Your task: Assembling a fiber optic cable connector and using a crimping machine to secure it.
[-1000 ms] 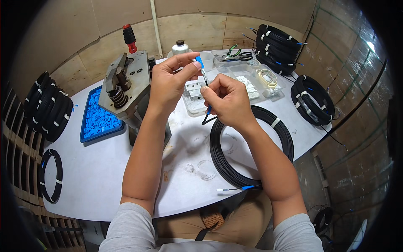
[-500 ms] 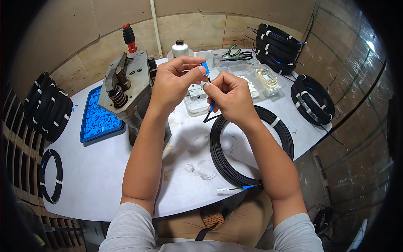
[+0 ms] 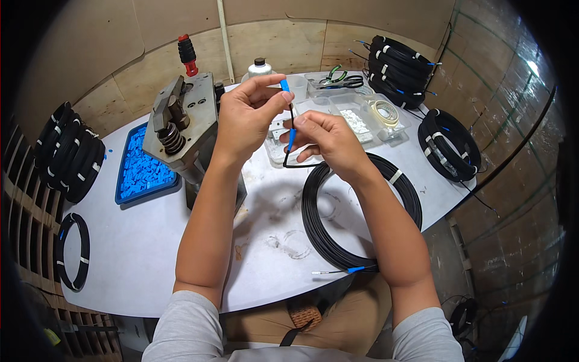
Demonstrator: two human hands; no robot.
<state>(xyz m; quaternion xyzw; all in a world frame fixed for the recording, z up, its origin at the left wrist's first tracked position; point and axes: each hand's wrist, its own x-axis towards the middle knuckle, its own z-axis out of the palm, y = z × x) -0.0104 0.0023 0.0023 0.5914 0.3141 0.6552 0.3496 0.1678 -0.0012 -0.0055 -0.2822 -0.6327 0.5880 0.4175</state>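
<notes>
A thin black cable [image 3: 292, 158] with a blue sleeve [image 3: 292, 139] on it loops up between the two hands, above the middle of the white table [image 3: 120, 265]. The left hand [image 3: 244, 117] is mostly closed, thumb and forefinger pinching a small blue piece [image 3: 285, 86] at the cable's upper end, the other fingers curled loosely. The right hand [image 3: 329, 142] is also nearly closed, its fingers pinched round the blue sleeve lower down, with the cable bending out under it and back toward the big black coil [image 3: 362, 211] lying on the table just below the wrist. The coil's other end, with a blue tip [image 3: 356, 269], sticks out near the table's front edge.

Compared with half a second ago, the left hand has lifted a little and the two hands have drawn apart, so more cable shows between them; a second ago they were almost touching.

Just behind the hands stand clear plastic trays [image 3: 356, 114], and to the left a grey metal press [image 3: 181, 130] with a red-capped handle beside a blue tray [image 3: 140, 175] of small blue parts. What the trays hold is hard to make out, possibly small white pieces and a roll of tape. Bundled coils [image 3: 69, 151] lie at the table's rims, partly bent by the lens
</notes>
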